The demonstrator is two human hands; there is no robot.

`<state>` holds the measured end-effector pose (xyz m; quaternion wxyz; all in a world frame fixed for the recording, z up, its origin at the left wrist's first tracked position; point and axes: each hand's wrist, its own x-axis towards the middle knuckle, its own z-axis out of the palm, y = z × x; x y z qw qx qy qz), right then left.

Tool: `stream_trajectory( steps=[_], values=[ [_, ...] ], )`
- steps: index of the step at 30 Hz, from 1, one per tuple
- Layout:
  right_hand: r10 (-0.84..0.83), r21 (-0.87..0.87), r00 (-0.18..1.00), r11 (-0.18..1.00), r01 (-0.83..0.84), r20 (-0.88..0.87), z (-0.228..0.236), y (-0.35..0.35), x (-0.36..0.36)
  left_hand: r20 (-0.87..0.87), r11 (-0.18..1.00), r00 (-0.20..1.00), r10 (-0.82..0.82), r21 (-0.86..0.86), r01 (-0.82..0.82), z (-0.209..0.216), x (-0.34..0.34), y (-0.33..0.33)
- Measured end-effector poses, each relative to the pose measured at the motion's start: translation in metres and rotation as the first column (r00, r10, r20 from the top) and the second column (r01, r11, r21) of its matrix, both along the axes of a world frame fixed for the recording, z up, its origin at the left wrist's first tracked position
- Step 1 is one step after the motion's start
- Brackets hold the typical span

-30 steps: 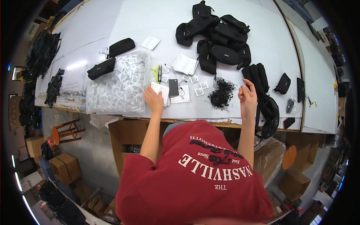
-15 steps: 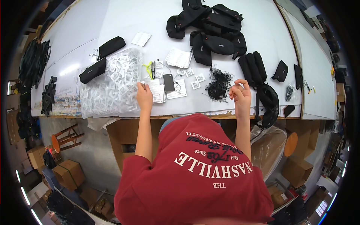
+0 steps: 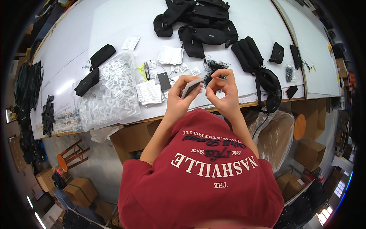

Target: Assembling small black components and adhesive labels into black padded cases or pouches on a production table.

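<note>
My left hand (image 3: pixel 178 94) grips a thin stack of hang tags (image 3: pixel 190 88), tilted up above the table's near edge. Close to its right edge, my right hand (image 3: pixel 225 94) has thumb and forefinger curled into a pinch; whatever lies between the fingertips is too small to make out. Behind the right hand lies a tangled heap of black strings (image 3: pixel 213 68), partly hidden by the fingers. A dark card (image 3: pixel 164 81) and white printed cards (image 3: pixel 148 91) rest left of my left hand. Several small white labels (image 3: pixel 183 67) are scattered beyond.
A clear plastic bag of white labels (image 3: pixel 110 93) covers the left of the table, with black pouches (image 3: pixel 87 82) on and beside it. Yellow-handled snips (image 3: pixel 145 71) lie nearby. Black bags (image 3: pixel 206 34) are heaped at the back; more black pouches (image 3: pixel 248 55) lie at right.
My left hand has lifted from the cards and come right, with the tag stack in it. My right hand has moved left toward it, and the view has shifted slightly.
</note>
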<state>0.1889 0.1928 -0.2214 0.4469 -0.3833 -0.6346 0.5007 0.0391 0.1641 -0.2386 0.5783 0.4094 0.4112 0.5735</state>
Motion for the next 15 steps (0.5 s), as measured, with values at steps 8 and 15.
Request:
stream_trajectory(
  steps=[8, 15],
  values=[
    [-0.106, 0.234, 0.986, 0.969, 0.074, 0.128, -0.002, -0.011, -0.002, -0.397, 0.997, 0.916, 0.055, 0.073, -0.028, -0.004, -0.004, -0.014],
    [-0.095, 0.219, 0.989, 0.973, 0.069, 0.111, -0.003, -0.013, 0.0, -0.341, 0.993, 0.934, 0.108, 0.079, -0.086, 0.0, 0.005, -0.021]
  ],
)
